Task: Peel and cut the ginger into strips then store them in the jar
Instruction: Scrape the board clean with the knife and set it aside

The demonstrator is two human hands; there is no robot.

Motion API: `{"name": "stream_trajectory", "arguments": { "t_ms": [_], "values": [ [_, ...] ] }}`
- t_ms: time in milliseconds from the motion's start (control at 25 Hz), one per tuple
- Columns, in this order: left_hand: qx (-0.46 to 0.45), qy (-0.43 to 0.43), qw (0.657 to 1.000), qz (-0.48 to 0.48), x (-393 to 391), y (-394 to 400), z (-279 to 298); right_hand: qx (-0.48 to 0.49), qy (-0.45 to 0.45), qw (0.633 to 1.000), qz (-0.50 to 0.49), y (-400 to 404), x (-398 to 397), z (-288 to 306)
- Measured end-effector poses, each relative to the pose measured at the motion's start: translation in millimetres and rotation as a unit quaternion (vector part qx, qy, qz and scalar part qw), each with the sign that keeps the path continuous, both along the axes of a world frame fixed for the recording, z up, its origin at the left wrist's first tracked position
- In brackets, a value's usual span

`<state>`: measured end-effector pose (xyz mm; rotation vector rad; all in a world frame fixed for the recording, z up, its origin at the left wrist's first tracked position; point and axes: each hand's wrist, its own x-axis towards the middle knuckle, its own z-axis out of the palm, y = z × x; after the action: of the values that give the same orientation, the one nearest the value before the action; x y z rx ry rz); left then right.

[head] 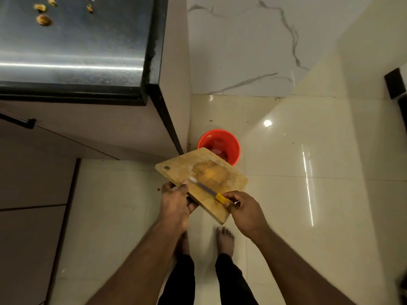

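Knife [210, 191] on tilted board [176, 169] — seemingly touching

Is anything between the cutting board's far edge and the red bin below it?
Nothing visible. The cutting board, gripped by the left hand, overhangs the red bin; the right hand holds the knife on it.

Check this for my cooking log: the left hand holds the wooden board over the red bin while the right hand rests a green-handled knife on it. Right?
Not quite: the head view shows the knife has a yellow handle, not green. The rest stands: the left hand holds the wooden board over the red bin while the right hand rests it there.
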<state>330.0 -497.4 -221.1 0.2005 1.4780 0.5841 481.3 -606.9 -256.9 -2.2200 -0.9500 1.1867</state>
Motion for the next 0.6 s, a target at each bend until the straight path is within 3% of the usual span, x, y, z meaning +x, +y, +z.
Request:
{"name": "stream_trajectory", "arguments": {
  "t_ms": [160,400,600],
  "values": [
    [0.013,0.006,0.999,0.051,19.0,1.1,-14.7,-0.042,-0.055,0.997,-0.032,28.6,46.1,-35.9],
    [0.034,0.006,0.997,0.072,31.0,-2.6,-26.8,0.020,0.040,0.995,0.089,46.7,58.8,-46.9],
    [0.044,0.022,0.997,0.065,32.2,-5.0,-25.8,-0.074,-0.067,0.995,0.028,63.0,81.6,-71.5]
  ]
}}
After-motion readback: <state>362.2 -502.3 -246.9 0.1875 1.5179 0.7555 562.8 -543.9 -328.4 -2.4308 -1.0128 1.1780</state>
